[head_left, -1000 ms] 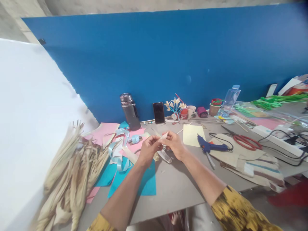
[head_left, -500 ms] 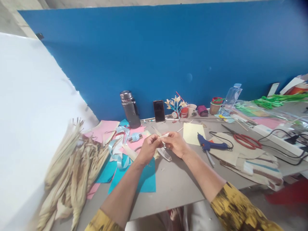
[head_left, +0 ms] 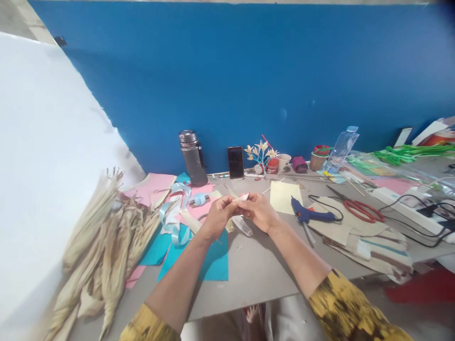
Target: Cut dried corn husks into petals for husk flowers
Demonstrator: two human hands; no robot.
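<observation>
Above the middle of the table, my left hand [head_left: 221, 215] and my right hand [head_left: 261, 212] meet, fingertips closed in a pinch. Between them is a small pale piece of corn husk [head_left: 243, 197], its tip showing above the fingers. Much of the piece is hidden by the fingers. Just below my hands another pale strip of husk [head_left: 243, 226] lies on the table. At the left edge spreads a pile of dried corn husks [head_left: 115, 251]. Teal paper [head_left: 215, 260] lies partly under my left forearm.
Right of my hands are a blue glue gun [head_left: 313, 214], red-handled scissors [head_left: 362, 210] and a striped glove [head_left: 377, 248]. Along the blue board stand a flask [head_left: 194, 161], a phone [head_left: 235, 162], a small husk-flower arrangement [head_left: 262, 154] and a plastic bottle [head_left: 343, 149]. Light blue ribbon [head_left: 177, 232] curls at left.
My fingers have shifted slightly around the piece of corn husk, and its pale tip now shows more clearly above them. The camera view has moved a little.
</observation>
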